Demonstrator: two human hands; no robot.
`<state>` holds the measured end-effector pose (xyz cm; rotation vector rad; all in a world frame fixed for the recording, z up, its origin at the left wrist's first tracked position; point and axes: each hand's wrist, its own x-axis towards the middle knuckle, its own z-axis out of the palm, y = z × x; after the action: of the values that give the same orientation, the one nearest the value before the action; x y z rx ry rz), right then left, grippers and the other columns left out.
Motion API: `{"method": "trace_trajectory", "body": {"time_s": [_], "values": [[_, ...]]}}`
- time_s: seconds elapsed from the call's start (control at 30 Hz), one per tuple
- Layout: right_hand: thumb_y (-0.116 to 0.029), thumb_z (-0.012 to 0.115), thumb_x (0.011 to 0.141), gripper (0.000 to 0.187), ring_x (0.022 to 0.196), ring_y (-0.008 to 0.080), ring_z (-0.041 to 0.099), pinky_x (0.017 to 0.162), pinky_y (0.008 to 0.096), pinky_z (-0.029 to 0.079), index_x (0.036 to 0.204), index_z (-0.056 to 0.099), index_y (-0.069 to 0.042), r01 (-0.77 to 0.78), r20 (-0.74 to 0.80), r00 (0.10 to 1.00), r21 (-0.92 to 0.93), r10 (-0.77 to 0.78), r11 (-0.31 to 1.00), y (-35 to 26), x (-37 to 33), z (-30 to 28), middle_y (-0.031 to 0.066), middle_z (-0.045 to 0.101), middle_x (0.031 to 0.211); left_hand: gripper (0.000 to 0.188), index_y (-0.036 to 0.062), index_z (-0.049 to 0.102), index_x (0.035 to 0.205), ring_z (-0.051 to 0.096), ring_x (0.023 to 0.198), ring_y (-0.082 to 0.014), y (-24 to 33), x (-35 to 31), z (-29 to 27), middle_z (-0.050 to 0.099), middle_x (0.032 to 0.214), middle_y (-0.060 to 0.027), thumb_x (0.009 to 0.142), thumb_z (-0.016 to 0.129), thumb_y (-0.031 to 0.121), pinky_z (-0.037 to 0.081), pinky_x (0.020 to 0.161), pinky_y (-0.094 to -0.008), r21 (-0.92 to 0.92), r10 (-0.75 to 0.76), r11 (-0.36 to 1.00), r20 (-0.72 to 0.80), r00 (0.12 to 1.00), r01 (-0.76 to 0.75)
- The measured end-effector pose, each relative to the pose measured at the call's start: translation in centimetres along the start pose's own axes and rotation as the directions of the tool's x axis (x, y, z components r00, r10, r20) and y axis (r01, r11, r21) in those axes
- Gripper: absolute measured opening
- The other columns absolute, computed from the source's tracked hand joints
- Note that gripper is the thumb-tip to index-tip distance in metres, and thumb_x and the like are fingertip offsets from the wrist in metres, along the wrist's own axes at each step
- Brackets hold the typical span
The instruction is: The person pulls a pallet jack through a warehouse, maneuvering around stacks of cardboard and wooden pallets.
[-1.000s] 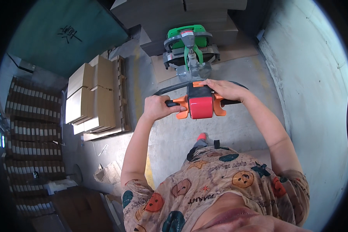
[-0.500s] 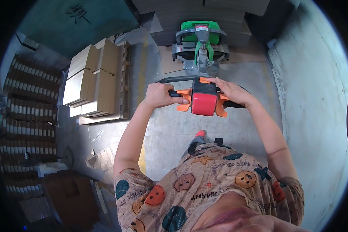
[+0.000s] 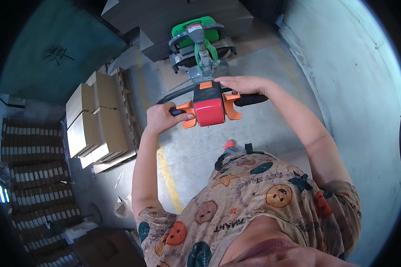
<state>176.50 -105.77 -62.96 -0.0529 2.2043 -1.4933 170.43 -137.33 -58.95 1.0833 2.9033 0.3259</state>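
In front of me is the control handle (image 3: 210,111) of an electric pallet truck, with a red end, a black housing and orange thumb levers on both sides. My left hand (image 3: 161,118) is closed round the left black grip, its thumb lying on the left orange lever. My right hand (image 3: 246,84) lies across the top right of the handle, fingers stretched toward the orange button (image 3: 205,85). The right black grip (image 3: 250,99) shows bare below it. Beyond stands the truck's green and grey body (image 3: 199,44).
Large dark stacked sheets (image 3: 173,18) stand behind the truck. Flat cardboard stacks (image 3: 87,118) rest on a wooden pallet (image 3: 128,100) at left. Several rows of bundled cardboard (image 3: 38,173) line the far left. A pale wall (image 3: 343,66) runs along the right. A yellow line (image 3: 168,178) marks the floor.
The handle and truck body have shifted left in view and tilted, and the surroundings have rotated. My left hand keeps its grip. The right hand's fingertips have drawn slightly away from the orange button.
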Motion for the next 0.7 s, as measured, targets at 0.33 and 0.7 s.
{"method": "trace_trajectory", "body": {"time_s": [0.33, 0.7], "values": [[0.0, 0.044, 0.08, 0.075, 0.114, 0.0316, 0.056, 0.096, 0.0365, 0.042, 0.148, 0.025, -0.025, -0.105, -0.011, 0.994, -0.298, 0.106, 0.949, -4.1, -3.3, 1.6, 0.0208, 0.053, 0.13, 0.068, 0.009, 0.062, 0.056, 0.056, 0.044, -0.0222, 0.1, -1.1, 1.5, 0.049, 0.044, -0.0023, 0.054, 0.07, 0.077, 0.046, 0.049, -0.0335, 0.002, 0.156, 0.988, -0.131, 0.979, -0.157], [0.002, 0.048, 0.079, 0.073, 0.113, 0.029, 0.057, 0.093, 0.0342, 0.044, 0.144, 0.03, -0.026, -0.049, 0.091, 0.993, -0.242, 0.073, 0.969, -5.9, -4.8, 1.9, 0.0167, 0.055, 0.128, 0.069, 0.0094, 0.055, 0.049, 0.054, 0.04, -0.0235, 1.6, -2.1, 0.5, 0.046, 0.041, -0.0026, 0.051, 0.072, 0.076, 0.045, 0.046, -0.0326, -0.013, 0.197, 0.98, -0.124, 0.973, -0.2]]}}
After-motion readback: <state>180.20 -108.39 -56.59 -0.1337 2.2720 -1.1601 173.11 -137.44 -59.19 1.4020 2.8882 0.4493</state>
